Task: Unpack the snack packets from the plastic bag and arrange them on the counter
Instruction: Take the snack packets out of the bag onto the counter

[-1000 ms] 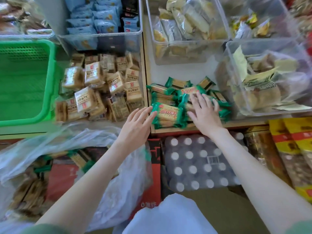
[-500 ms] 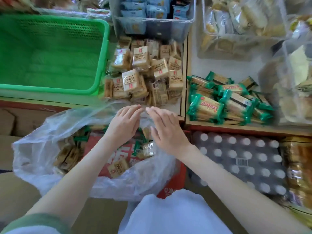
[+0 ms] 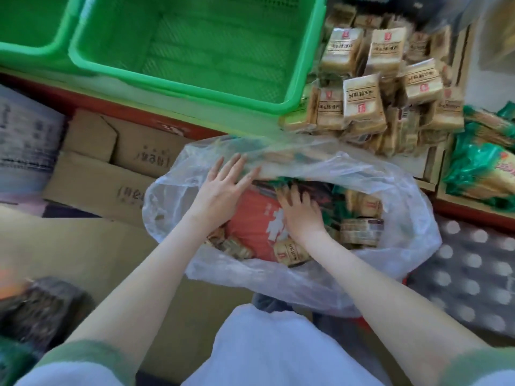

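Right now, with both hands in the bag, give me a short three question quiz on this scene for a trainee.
1. True or false: the green basket holds snack packets.
2. Multiple choice: the right hand is A) on the counter, B) inside the clear plastic bag, C) on the cardboard box.
3. Fill in: the left hand lies flat, palm down, fingers spread against the bag's far ____.

Key: 1 false; 2 B; 3 wall. Neither hand visibly grips a packet. The beige packets are piled right of the basket.
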